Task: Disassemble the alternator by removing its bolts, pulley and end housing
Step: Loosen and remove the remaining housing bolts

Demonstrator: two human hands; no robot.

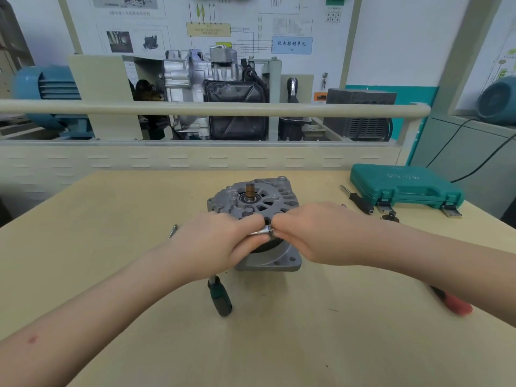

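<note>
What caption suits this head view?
Both hands hold a small metal part over the alternator on the table.

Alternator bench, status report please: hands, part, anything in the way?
Both hands pinching a small metal piece. Alternator upright, shaft bare. Screwdriver lies near.

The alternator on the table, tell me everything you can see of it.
The grey cast-metal alternator stands on the pale wooden table, shaft end up. Its round, ribbed housing has vent slots and mounting ears at the rim. A brownish shaft stub rises from a bearing at the centre, with no pulley on it. Its near side is hidden behind the left hand and the right hand, which meet over a small metal part. Below sits a squarish grey flange with holes.
</note>
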